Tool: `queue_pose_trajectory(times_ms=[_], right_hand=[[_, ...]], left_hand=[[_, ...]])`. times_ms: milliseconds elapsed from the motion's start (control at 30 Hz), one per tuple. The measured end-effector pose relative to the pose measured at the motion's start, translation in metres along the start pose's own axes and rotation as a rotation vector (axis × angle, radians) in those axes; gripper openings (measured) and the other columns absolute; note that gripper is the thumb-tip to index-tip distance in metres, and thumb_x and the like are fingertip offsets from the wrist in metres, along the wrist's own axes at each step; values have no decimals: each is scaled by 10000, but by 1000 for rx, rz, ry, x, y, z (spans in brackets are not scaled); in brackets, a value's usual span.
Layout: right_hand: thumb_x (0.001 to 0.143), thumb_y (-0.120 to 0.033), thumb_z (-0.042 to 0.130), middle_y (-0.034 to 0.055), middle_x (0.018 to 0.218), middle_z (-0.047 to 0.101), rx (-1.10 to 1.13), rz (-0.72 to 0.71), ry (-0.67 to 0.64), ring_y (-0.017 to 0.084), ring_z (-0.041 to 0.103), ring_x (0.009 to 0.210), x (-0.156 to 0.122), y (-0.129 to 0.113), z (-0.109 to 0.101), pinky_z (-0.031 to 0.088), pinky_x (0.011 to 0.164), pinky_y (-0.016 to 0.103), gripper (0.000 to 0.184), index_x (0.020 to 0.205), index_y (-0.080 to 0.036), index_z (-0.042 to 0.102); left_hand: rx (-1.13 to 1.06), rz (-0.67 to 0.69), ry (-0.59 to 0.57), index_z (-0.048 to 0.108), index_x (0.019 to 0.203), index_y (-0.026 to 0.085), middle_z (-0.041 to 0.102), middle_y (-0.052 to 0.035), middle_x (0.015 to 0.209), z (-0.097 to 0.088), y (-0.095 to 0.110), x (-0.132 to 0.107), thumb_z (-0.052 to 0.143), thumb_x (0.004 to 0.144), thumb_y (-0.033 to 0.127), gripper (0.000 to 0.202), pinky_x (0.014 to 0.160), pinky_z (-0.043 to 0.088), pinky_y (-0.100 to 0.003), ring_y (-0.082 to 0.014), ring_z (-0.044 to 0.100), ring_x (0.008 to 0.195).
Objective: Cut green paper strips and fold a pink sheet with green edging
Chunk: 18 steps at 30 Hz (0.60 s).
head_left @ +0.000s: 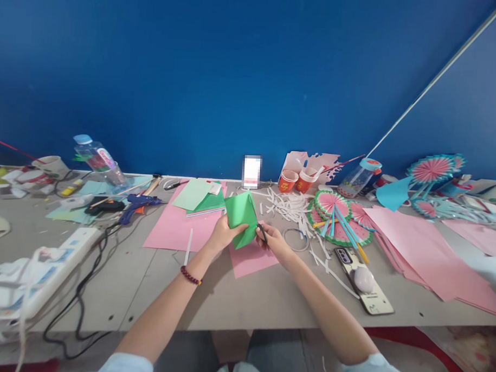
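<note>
A folded sheet of bright green paper is held up over the table, gripped along its left side by my left hand. My right hand is closed around a pair of dark-handled scissors at the right edge of that sheet. The scissor blades are hidden, so whether they are cutting cannot be made out. Beneath both hands lies a piece of pink paper. A larger pink sheet spreads to the left, with light green paper on top of it.
A blue glue gun and a white power strip with black cables lie left. To the right are white paper strips, red paper cups, watermelon-patterned paper fans, a phone and stacked pink sheets. A blue wall stands behind.
</note>
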State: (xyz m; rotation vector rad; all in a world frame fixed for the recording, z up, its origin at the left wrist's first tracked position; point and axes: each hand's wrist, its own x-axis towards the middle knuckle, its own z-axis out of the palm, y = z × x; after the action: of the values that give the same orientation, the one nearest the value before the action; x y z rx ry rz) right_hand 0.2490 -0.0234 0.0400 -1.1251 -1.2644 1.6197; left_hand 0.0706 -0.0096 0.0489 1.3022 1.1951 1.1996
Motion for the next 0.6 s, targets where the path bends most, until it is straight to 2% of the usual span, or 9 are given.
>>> queue_pose_trajectory(times_ms=[600], right_hand=[[623, -568, 694, -72, 446, 478, 52, -16, 14, 43, 335, 380, 1, 0, -1, 184, 404, 199, 448, 664, -192, 452]], left_hand=[[-56, -16, -8, 622, 884, 133, 717, -97, 881, 2, 6, -2, 798, 576, 375, 429, 672, 542, -319, -238, 676, 778]])
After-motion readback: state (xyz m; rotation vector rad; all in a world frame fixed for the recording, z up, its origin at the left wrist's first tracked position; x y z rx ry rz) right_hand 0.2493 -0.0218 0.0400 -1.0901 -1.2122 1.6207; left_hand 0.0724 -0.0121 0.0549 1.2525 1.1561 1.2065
